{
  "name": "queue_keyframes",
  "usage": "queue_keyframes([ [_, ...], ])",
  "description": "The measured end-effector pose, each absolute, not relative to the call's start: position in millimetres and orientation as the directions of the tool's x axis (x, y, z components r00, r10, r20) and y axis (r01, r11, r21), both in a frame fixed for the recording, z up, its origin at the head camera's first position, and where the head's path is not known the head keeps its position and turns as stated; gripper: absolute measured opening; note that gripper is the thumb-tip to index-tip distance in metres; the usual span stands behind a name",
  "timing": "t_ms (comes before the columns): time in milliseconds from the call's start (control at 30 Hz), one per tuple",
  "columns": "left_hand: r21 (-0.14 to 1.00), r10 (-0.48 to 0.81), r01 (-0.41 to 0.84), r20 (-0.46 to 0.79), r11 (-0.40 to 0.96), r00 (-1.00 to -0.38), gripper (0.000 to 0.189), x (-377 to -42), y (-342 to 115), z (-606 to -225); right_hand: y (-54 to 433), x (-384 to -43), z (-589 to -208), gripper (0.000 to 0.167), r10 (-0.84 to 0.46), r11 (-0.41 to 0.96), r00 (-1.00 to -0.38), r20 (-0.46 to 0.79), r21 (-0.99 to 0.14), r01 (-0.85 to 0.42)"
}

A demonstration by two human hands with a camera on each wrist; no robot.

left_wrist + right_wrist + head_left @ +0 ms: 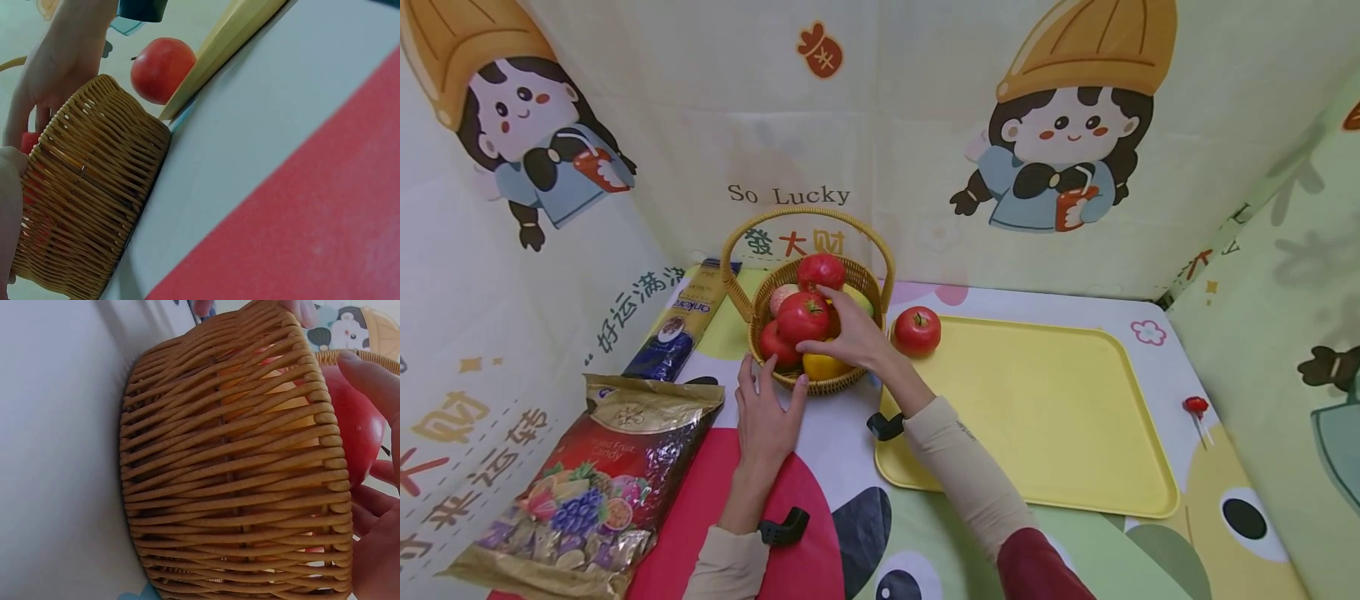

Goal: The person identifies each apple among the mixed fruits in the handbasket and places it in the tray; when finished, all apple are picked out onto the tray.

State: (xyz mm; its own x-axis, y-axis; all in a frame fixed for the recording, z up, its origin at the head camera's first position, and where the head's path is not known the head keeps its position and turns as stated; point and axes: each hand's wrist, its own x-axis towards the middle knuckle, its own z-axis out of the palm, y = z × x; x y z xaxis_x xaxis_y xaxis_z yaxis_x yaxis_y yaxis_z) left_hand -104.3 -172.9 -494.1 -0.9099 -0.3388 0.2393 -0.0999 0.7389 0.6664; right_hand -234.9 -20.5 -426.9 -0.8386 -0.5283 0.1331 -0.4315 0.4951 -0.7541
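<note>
A wicker basket (823, 385) with a tall arched handle holds several fruits: red apples, a pinkish round fruit (782, 297) and a yellow fruit (826, 367). My right hand (855, 333) reaches over the rim and grips a red apple (801, 315), thumb on the near side; the tips of the other fingers are partly hidden. Another red apple (820, 272) sits just behind it. My left hand (769, 417) rests with spread fingers against the basket's front left side. In the right wrist view the gripped apple (353, 422) shows above the rim.
One red apple (917, 332) lies right of the basket, beside a yellow tray (1037, 417). At the left are a candy bag (598, 475) and a blue-and-gold packet (681, 321). A small red-topped item (1196, 406) lies far right. Printed cloth walls enclose the table.
</note>
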Motion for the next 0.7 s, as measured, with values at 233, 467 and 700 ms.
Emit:
queue_keyframes([
  [233,0.671,-0.339,-0.095,0.242,0.736,-0.909,0.070,-103.4,-172.6,-495.2,-27.7,-235.8,-428.9,0.094,-0.522,0.502,-0.840,0.146,-0.744,-0.441],
  [467,0.669,-0.340,-0.096,0.243,0.737,-0.909,0.070,-103.3,-173.4,-494.1,-33.4,-237.8,-430.4,0.094,-0.512,0.525,-0.846,0.151,-0.724,-0.447],
  [700,0.670,-0.340,-0.106,0.230,0.735,-0.912,0.071,-103.1,-172.9,-492.9,-33.1,-233.4,-426.9,0.091,-0.504,0.511,-0.845,0.177,-0.728,-0.457],
])
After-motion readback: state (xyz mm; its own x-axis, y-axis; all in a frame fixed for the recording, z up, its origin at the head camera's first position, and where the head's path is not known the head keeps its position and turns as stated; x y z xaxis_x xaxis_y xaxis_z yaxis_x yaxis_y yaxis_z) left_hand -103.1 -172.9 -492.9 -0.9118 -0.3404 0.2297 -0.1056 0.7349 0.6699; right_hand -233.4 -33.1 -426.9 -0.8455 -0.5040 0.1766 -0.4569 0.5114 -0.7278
